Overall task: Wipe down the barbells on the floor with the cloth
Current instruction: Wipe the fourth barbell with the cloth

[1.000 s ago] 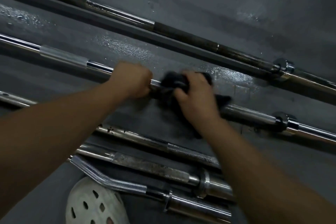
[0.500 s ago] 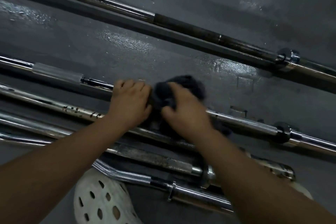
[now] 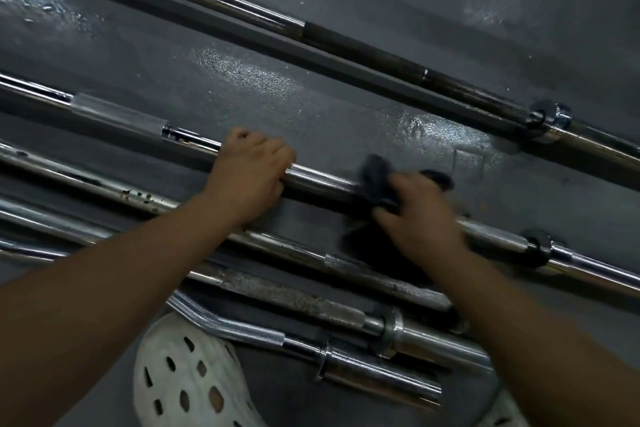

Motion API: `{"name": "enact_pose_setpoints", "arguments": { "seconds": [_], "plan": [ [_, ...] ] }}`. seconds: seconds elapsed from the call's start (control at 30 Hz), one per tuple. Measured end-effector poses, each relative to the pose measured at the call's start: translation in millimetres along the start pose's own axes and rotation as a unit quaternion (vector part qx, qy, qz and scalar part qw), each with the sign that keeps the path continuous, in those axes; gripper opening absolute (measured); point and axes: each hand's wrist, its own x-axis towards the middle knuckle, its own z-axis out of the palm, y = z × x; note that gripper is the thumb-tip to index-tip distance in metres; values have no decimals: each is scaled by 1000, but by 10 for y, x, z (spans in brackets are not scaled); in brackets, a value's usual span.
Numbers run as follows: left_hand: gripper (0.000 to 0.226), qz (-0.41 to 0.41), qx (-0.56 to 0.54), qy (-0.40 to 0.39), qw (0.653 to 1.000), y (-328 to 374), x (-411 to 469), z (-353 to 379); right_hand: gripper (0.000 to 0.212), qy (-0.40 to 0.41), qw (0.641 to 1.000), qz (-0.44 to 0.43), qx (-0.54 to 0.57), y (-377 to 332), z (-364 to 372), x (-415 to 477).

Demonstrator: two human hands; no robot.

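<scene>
Cloth (image 3: 375,177), dark and bunched, sits on the shaft of the long barbell (image 3: 322,181) that lies across the middle of the grey floor (image 3: 311,104). I take this barbell as the reference for all places.

The right hand (image 3: 415,218) has its fingers curled over the cloth and presses it on the shaft, between the left hand and the collar (image 3: 538,248). This hand is blurred, so I cannot tell if the cloth goes fully around the bar. The left hand (image 3: 252,173) is on the same shaft, farther from the collar, with its fingers closed around the steel.

To do this step well, I think the cloth should wrap the whole shaft and not only the top. The stroke should run along the knurled part up to the collar. The left hand should turn the bar a little, so the underside is wiped too. Its firm grip matters, because a round bar probably rolls easily on such a floor.

Beyond this barbell, well apart, lies a darker barbell (image 3: 346,42). On the near side other bars (image 3: 363,274) lie close together, among them a curved bar (image 3: 242,326), and just beside it a white perforated shoe (image 3: 187,385).
</scene>
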Motion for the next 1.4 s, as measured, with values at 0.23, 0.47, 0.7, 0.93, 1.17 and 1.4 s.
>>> {"name": "enact_pose_setpoints", "arguments": {
  "seconds": [0.23, 0.47, 0.7, 0.93, 1.17, 1.4],
  "plan": [
    [45, -12, -23, 53, 998, -182, 189, -112, 66, -27, 994, -68, -85, -446, 86, 453],
    [66, -10, -30, 21, 999, -271, 346, -32, 42, -19, 989, 20, -142, -3, -146, 507],
    [74, 11, -39, -48, 998, -525, 691, -288, 60, 25, 995, -73, -64, -665, 139, 1041],
    [70, -25, -78, -4, 997, -447, 615, -295, 49, -25, 979, 100, -176, 962, -535, 378],
    [52, -20, -21, -22, 999, -200, 598, -179, 61, 15, 998, -23, -64, -278, 65, 547],
    [50, -40, -48, 11, 998, -115, 203, -270, 64, -71, 985, 78, -137, 781, -358, -14]
  ]
}}
